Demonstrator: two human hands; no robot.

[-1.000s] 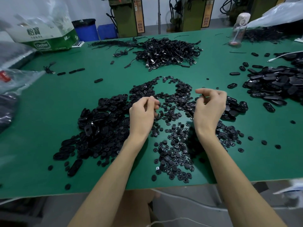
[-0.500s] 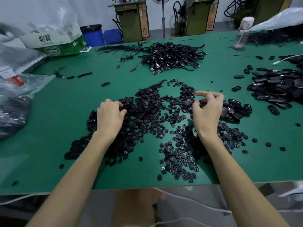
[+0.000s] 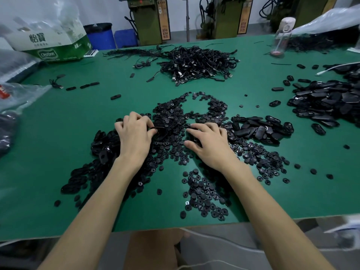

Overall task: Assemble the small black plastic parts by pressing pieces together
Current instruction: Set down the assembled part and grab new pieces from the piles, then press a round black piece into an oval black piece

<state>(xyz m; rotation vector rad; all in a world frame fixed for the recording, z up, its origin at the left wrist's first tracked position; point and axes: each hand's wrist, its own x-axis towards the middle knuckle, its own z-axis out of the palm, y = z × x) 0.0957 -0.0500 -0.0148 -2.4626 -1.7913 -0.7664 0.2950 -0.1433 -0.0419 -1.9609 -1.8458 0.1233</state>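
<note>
While my left hand (image 3: pixel 134 139) lay curled at the edge of the heap, its thumb and forefinger pinched one flat oval shell (image 3: pixel 160 130). My right hand (image 3: pixel 211 145) was spread just beside it, fingers only lightly bent, tips resting on the small round pieces (image 3: pixel 202 191), with nothing that I could see gripped between them. I judged the step in hand to be picking a single round piece to mate with that shell. To do it well I would isolate one piece with the fingertips, check which face was up, and lift the shell clear so no stray part got caught. Then I would seat the piece square and press straight down with the thumb until it sat flush. More loose oval shells (image 3: pixel 101 151) lay under my left wrist, and another heap (image 3: pixel 261 129) lay just right of my right hand, all on the green counter (image 3: pixel 58 137). At the far left corner a carton (image 3: pixel 50 45) read "Cestbon" on its green band, with two large Chinese characters above. The placards on the machines behind were too blurred to read.
</note>
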